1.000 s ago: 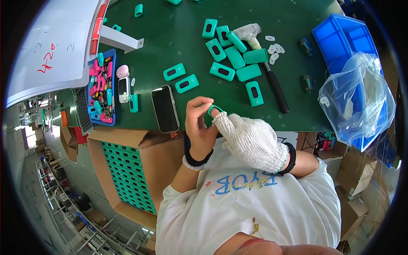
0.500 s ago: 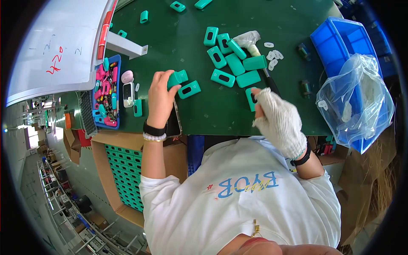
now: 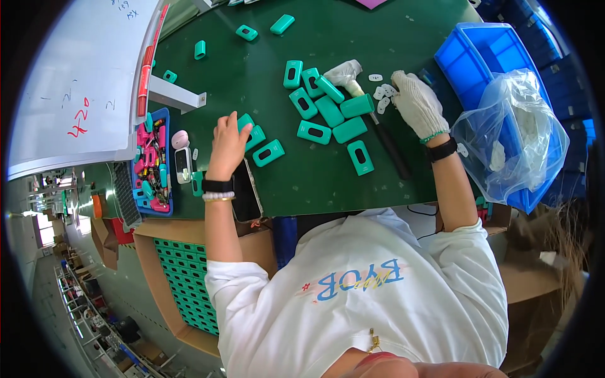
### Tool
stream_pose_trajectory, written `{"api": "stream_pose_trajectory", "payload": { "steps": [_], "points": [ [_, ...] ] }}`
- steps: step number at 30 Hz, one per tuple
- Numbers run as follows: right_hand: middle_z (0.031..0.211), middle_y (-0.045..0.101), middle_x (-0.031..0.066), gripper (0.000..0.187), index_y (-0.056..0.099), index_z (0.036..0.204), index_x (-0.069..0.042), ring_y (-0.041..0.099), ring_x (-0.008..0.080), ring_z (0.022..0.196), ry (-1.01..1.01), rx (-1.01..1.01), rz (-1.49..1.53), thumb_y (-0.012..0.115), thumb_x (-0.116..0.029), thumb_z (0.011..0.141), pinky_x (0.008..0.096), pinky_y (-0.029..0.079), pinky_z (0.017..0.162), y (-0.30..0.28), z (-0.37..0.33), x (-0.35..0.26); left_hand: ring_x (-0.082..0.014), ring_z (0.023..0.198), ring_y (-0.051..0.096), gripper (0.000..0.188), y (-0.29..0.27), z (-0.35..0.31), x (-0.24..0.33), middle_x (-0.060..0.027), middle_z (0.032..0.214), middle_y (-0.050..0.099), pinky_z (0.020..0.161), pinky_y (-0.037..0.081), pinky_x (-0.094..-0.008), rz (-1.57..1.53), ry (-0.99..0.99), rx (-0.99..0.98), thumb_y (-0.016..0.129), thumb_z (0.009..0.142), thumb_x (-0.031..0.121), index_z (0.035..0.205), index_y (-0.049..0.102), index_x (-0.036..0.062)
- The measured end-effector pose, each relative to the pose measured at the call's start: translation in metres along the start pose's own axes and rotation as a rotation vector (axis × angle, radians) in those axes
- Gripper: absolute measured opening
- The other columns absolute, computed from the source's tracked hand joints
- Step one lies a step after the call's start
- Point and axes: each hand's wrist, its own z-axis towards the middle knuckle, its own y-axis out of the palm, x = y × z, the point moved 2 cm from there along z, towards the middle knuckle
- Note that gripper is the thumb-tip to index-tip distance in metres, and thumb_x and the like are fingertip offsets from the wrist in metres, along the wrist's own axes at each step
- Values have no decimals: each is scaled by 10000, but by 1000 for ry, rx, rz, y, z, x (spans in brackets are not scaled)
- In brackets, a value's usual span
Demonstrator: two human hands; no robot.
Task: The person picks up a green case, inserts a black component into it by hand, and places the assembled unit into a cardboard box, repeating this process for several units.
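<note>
My bare left hand (image 3: 228, 143) is closed at a teal plastic case (image 3: 255, 137), its thumb and index finger against the case's near-left side. Another teal case (image 3: 269, 153) with a dark oval window lies just beside it. On the right, my gloved right hand (image 3: 417, 104) reaches over a small pile of white oval pieces (image 3: 382, 94). Its fingers are bent down at the pile, and whatever lies between the fingertips is hidden. Left of it, several teal cases (image 3: 329, 111) form a loose cluster around a mallet (image 3: 392, 148) with a wrapped white head. One case (image 3: 360, 157) lies nearer to me.
A blue bin (image 3: 161, 116) of pink, teal and dark parts stands at left, near a whiteboard (image 3: 75, 82). A dark phone (image 3: 247, 195) lies by my left wrist. Blue bins with a clear bag (image 3: 510, 126) stand at right. Below left, a carton (image 3: 148, 264) holds rows of teal cases.
My right hand has left the teal case near the front and moved up and right to the white oval pieces. My left hand stays at its case. The whole view has shifted slightly.
</note>
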Motion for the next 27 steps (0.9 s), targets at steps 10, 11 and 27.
{"api": "stream_pose_trajectory", "payload": {
  "steps": [10,11,27],
  "points": [
    [919,628,205,156,582,951,-26,622,407,904,103,-114,90,616,-117,828,474,495,743,13,22,14,-431,1069,587,465,-46,140,83,-265,1151,596,937,485,-467,54,154,-113,647,931,314,1201,584,-59],
    [903,624,207,144,579,930,-24,621,408,901,116,-122,122,615,-116,826,477,493,738,10,22,12,-437,1063,589,466,-28,168,80,-275,1144,598,948,483,-468,78,139,-122,656,922,321,1182,591,-60],
    [992,601,188,291,539,1064,-32,651,384,891,219,-127,67,667,-82,807,460,542,715,-21,-30,-34,-425,1129,592,442,108,328,46,-246,1257,595,964,491,-499,254,70,-89,712,875,333,1126,644,-24]
  ]
}}
